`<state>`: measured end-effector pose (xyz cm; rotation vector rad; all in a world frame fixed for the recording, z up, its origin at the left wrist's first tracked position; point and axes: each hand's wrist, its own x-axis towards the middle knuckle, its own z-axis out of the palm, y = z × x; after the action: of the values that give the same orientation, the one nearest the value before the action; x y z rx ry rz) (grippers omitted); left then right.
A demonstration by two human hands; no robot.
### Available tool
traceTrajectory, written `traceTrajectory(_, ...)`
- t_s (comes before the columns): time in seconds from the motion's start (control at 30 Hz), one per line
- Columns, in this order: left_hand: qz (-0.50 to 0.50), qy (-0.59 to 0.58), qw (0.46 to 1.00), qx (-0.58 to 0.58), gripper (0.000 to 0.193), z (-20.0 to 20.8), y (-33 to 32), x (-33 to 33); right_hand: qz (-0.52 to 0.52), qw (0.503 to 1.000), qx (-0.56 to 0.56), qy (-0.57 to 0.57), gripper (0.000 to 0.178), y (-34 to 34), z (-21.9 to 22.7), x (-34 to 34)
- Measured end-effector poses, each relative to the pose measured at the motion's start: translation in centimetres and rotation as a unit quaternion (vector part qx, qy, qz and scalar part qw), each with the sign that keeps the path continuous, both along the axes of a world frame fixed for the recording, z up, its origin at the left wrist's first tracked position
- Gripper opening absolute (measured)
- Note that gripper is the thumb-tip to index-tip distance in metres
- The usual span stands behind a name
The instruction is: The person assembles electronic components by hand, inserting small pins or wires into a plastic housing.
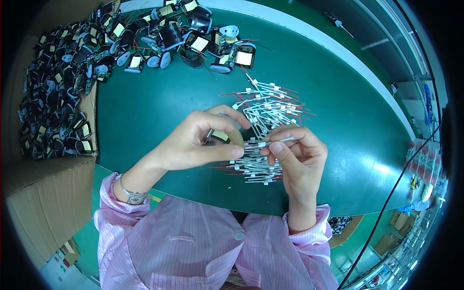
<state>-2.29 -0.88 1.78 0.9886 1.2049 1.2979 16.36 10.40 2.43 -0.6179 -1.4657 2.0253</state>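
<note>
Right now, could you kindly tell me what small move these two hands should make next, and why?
I would probably hold the left hand steady and ease the right hand slightly toward it: the right one pinches a thin cable, the left one appears to hold a casing with a yellow pad, and their fingertips are close together over a pile of loose cables.

The left hand [191, 140] hides much of the dark, pale-padded part [221, 136] in its grip; the right hand [303, 157] covers some white-and-red leads [251, 166]; the cardboard box [53, 203] is cut off leftward.
</note>
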Motion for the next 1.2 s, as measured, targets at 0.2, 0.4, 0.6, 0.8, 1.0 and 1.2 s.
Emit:
traceTrajectory(0.2,0.001,-0.052,0.997,-0.049,0.004,-0.3,-0.3,0.7,0.020,0.998,0.064,0.013,0.012,-0.7,-0.3,-0.5)
traceTrajectory(0.4,0.006,-0.063,0.998,-0.013,0.005,-0.1,-0.5,0.8,0.067,0.998,-0.003,0.017,0.008,-0.1,-0.3,-0.3)
traceTrajectory(0.6,0.017,0.015,1.000,0.009,0.005,0.0,-0.6,0.9,0.016,0.998,-0.056,-0.008,0.021,-1.2,0.8,-1.3)
traceTrajectory(0.8,0.025,0.109,0.992,0.057,0.005,-0.4,-0.8,0.7,0.057,0.998,0.001,-0.038,0.022,-0.9,-0.1,-0.5)
traceTrajectory(1.0,0.047,0.136,0.987,0.069,0.005,-0.4,-0.8,0.4,0.029,0.999,0.010,-0.030,0.019,-0.9,0.0,-0.9)
traceTrajectory(1.2,0.038,0.179,0.978,0.097,0.003,-0.4,-0.7,0.8,0.052,0.975,0.205,-0.073,0.013,-0.2,-0.3,-0.7)
